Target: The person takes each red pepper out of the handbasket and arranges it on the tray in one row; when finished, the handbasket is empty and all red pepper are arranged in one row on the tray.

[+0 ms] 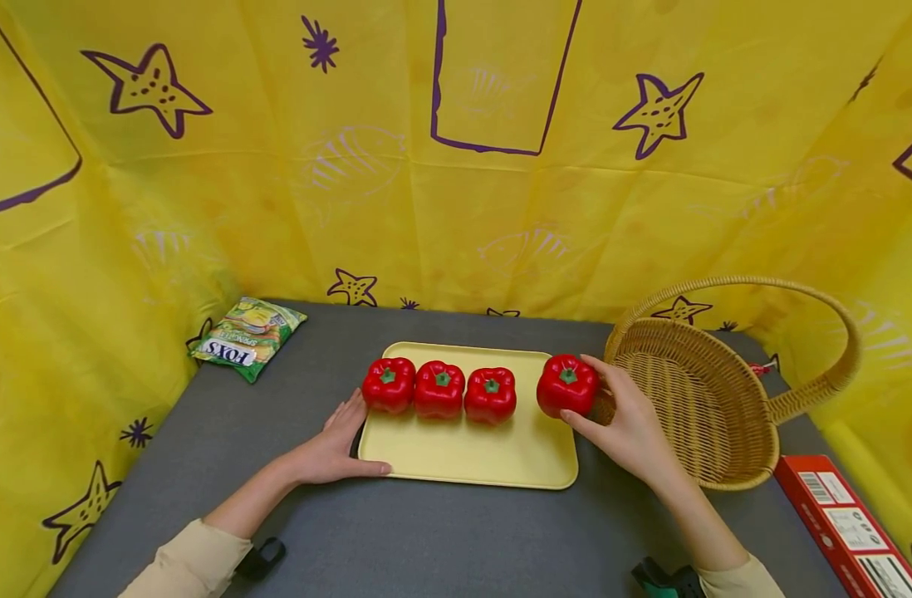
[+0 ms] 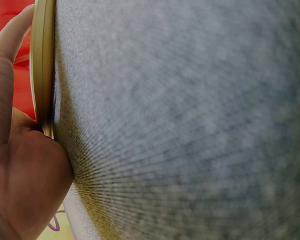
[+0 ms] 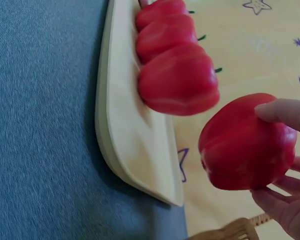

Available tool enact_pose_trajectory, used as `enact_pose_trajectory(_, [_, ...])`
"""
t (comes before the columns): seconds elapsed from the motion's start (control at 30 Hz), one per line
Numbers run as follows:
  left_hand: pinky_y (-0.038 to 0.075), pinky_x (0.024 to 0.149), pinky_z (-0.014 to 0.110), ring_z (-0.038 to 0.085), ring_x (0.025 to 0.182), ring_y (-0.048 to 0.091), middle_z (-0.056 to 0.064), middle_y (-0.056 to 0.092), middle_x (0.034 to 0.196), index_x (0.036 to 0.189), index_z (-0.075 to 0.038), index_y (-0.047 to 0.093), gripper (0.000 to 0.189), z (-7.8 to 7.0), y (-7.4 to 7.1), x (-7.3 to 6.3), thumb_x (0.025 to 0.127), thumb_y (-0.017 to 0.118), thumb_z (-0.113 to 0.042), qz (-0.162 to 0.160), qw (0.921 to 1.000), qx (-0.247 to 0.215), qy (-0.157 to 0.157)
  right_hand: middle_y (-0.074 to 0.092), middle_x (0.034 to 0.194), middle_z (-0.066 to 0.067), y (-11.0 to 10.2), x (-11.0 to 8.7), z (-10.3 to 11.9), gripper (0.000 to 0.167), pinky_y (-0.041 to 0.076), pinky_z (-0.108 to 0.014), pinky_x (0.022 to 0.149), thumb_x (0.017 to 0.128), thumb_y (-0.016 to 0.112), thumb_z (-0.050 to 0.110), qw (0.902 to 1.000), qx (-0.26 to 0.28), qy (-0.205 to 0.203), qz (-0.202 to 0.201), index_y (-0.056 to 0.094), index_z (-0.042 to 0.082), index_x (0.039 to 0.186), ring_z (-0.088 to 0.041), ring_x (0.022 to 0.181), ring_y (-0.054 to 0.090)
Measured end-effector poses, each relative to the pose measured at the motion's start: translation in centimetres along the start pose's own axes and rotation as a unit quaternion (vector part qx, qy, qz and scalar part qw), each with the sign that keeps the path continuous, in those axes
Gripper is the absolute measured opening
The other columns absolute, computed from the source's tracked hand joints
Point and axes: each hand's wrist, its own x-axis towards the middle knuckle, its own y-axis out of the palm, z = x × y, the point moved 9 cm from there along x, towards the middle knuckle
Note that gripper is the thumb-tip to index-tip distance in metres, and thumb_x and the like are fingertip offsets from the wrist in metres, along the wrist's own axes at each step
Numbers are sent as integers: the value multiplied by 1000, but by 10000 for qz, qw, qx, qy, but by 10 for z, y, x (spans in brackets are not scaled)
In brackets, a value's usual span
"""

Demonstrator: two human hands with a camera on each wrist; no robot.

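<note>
My right hand (image 1: 628, 419) holds a red bell pepper (image 3: 247, 145) with a green stem between thumb and fingers. It is raised off the cream tray (image 1: 463, 458), over the tray's right end in the head view. Three more red bell peppers stand in a row on the tray: the left one (image 1: 389, 394), the middle one (image 1: 439, 399) and the right one (image 1: 490, 407). My left hand (image 1: 332, 448) rests against the tray's left edge, fingers straight along the side and thumb at the front rim. In the left wrist view, the tray's rim (image 2: 42, 65) partly hides red peppers behind it.
A wicker basket (image 1: 673, 399) with a tall arched handle stands just right of the tray. Beyond its front side lies a red box (image 1: 848, 523) with white labels. A green Fox's bag (image 1: 250, 336) lies at the back left. Yellow patterned cloth (image 1: 396, 208) surrounds the grey table.
</note>
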Motion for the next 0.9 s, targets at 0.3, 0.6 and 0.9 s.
enact_pose_trajectory(0.3, [0, 112, 62, 40, 146, -7, 20, 3, 161, 155, -1, 3, 116, -1, -1, 0, 80, 76, -50, -1, 10000, -30, 6, 60, 121, -16, 20, 0, 2, 74, 53, -48, 87, 74, 86, 12, 9996, 147, -82, 221, 46, 1, 134, -32, 109, 60])
enact_pose_trajectory(0.6, [0, 112, 63, 40, 146, -7, 20, 3, 161, 156, -2, 3, 116, -1, -1, 0, 80, 75, -51, -20, 10000, 7, 37, 57, 125, -24, 45, 0, -5, 75, 49, -52, 92, 76, 83, 7, 9968, 513, 89, 611, 39, -5, 136, -38, 115, 58])
enact_pose_trajectory(0.9, [0, 112, 62, 40, 146, -7, 19, 4, 161, 156, -2, 4, 116, -2, 0, 1, 80, 75, -52, -16, 10000, -18, 23, 55, 128, -25, 55, -1, -15, 74, 46, -54, 95, 80, 81, 8, 9946, 787, 179, 644, 36, -5, 137, -39, 119, 55])
